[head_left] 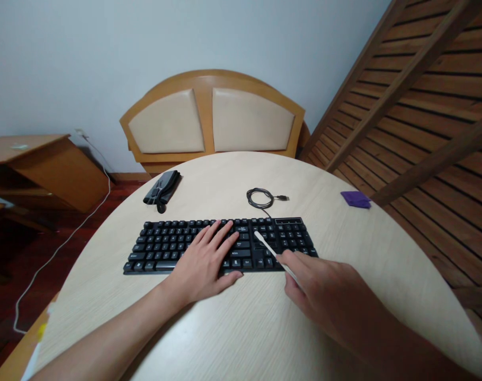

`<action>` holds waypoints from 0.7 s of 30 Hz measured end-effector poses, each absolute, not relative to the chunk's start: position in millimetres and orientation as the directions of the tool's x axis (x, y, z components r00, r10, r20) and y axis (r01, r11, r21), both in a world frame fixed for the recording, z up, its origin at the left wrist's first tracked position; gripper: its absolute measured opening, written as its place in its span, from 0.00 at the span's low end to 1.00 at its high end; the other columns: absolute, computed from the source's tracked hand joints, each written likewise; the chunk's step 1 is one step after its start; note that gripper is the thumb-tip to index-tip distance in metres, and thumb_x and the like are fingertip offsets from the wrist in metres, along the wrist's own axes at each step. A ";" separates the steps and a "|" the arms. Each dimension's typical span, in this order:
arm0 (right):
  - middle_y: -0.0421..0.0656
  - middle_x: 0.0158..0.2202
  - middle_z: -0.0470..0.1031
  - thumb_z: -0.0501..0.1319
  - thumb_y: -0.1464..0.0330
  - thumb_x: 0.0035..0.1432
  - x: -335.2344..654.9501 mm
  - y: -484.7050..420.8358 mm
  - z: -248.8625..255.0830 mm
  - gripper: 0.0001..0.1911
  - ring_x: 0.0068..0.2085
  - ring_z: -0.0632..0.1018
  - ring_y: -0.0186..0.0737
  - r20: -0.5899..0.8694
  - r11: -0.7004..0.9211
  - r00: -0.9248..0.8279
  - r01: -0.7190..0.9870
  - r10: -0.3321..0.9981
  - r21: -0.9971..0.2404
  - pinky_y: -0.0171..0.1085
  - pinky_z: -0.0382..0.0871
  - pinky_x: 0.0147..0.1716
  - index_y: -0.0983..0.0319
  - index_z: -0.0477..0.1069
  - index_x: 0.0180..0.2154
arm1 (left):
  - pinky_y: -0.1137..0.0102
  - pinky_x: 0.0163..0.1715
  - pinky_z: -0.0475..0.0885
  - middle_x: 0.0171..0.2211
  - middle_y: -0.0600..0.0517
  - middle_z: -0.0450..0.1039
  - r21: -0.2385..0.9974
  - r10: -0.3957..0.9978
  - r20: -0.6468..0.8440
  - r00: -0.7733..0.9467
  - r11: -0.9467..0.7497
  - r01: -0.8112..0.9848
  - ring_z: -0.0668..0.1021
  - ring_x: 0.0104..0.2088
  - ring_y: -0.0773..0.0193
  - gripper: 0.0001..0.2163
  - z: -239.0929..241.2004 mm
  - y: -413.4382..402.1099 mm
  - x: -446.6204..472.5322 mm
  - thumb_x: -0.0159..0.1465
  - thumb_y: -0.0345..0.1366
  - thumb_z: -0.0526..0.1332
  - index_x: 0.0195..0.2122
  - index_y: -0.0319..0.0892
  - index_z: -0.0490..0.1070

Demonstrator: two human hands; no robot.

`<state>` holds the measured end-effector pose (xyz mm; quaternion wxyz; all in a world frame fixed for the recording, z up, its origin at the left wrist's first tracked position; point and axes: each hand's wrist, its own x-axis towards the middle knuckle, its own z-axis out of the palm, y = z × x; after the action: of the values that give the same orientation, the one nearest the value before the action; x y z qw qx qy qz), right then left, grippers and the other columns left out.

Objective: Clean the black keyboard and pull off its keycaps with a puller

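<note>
A black keyboard (pixel 161 246) lies across the table in front of me. My left hand (pixel 209 259) rests flat on its middle-right keys with the fingers spread, hiding some of them. The thumb reaches past the keyboard's near edge. In my right hand (pixel 310 280) is a slim white toothbrush (pixel 269 248), gripped between thumb and fingers. Its head sits over the keys between the main block and the number pad; whether it touches them I cannot tell. From the keyboard's back edge runs its black cable (pixel 260 198), coiled, with the USB plug lying to the right.
A dark folded pouch (pixel 162 189) with a cord lies at the table's back left. Toward the right edge is a folded purple cloth (pixel 356 199). Behind the round table (pixel 221 338) stands a padded wooden headboard (pixel 207 84). Slatted wood (pixel 424 106) leans at right.
</note>
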<state>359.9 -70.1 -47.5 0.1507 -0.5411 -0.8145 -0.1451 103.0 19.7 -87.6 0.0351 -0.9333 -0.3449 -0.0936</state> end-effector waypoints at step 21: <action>0.48 0.43 0.81 0.54 0.74 0.68 410.3 -4.1 -55.2 0.15 0.45 0.80 0.45 0.318 0.482 -0.401 0.843 0.859 -0.238 0.45 0.75 0.46 0.60 0.79 0.45 | 0.46 0.68 0.58 0.73 0.40 0.50 0.011 0.630 0.201 0.750 -0.767 0.642 0.55 0.72 0.41 0.36 -86.0 18.5 99.2 0.68 0.58 0.56 0.70 0.39 0.57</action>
<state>410.3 -4.1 -55.2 0.2018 -0.5086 -0.8368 0.0198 99.2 18.5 -86.0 0.0292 -0.9349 -0.3402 -0.0968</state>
